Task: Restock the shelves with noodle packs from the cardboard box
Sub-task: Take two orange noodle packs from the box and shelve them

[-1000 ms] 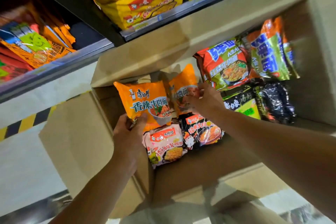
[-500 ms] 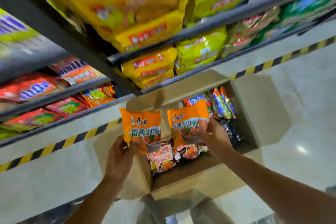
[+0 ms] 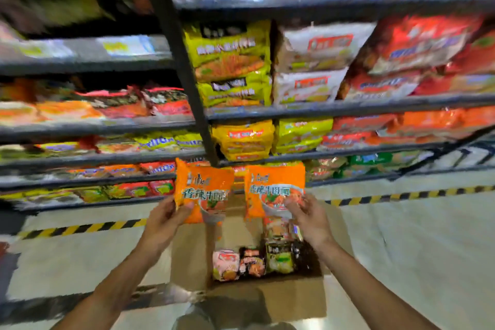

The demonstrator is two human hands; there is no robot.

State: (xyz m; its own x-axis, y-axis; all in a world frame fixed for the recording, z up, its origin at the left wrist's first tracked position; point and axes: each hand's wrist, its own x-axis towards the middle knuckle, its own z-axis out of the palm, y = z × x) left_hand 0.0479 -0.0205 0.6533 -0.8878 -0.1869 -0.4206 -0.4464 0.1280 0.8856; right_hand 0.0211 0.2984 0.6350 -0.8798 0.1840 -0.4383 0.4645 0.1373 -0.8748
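My left hand (image 3: 167, 218) grips an orange noodle pack (image 3: 205, 186) by its lower left corner. My right hand (image 3: 309, 215) grips a second orange noodle pack (image 3: 273, 185) by its lower right corner. Both packs are held upright, side by side, above the open cardboard box (image 3: 292, 300) on the floor. Several more noodle packs (image 3: 251, 262) lie inside the box. Behind the held packs rise the dark metal shelves (image 3: 334, 108), filled with yellow, white, red and orange packs.
A dark upright post (image 3: 184, 83) of the shelving divides the left bay from the right one. Yellow-and-black hazard tape (image 3: 401, 195) runs along the pale floor at the foot of the shelves. Price labels sit on the blurred upper shelf edges.
Both hands have lifted the two orange packs out of the box and up toward the shelves. The view has tilted up, so more shelf levels show and the box looks smaller.
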